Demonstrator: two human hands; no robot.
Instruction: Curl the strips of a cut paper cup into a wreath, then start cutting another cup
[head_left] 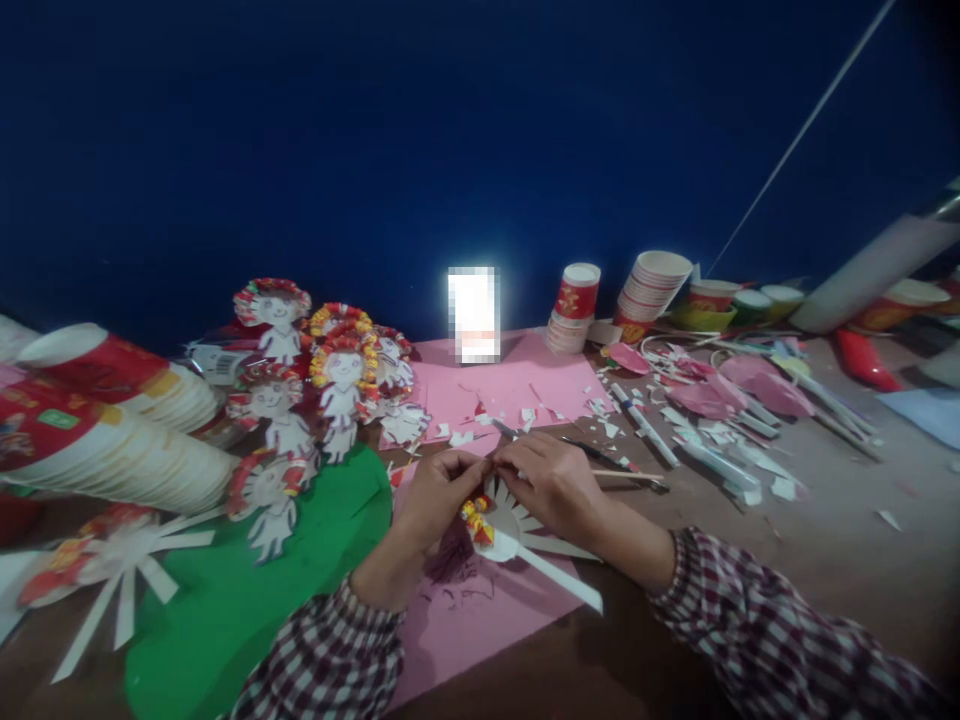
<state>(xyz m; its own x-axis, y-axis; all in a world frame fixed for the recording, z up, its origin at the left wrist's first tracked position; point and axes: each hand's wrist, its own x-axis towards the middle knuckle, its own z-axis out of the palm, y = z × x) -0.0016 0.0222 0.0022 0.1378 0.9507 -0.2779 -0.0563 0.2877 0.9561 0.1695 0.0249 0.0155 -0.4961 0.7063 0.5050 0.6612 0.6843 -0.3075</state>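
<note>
A paper cup cut into strips point(507, 540) lies splayed over the pink sheet point(450, 665), its white strips fanning out to the right. On its left side, some strips are rolled into red and yellow curls point(478, 522). My left hand point(442, 492) is closed in a pinch at the far edge of the cut cup. Meeting it there, my right hand point(553, 480) also pinches, fingertips nearly touching the left ones. The fingers cover most of the strip between them. Dark scribbled lines show on the pink sheet beside the cup.
Paper figures with curled rims point(345, 385) stand on the left, near a green sheet point(225, 610) and stacked paper cups point(127, 450). Another splayed cup point(112, 560) lies there. A bright blurred screen point(474, 315) is behind. Markers point(645, 425), scraps and more cups point(577, 300) occupy the right.
</note>
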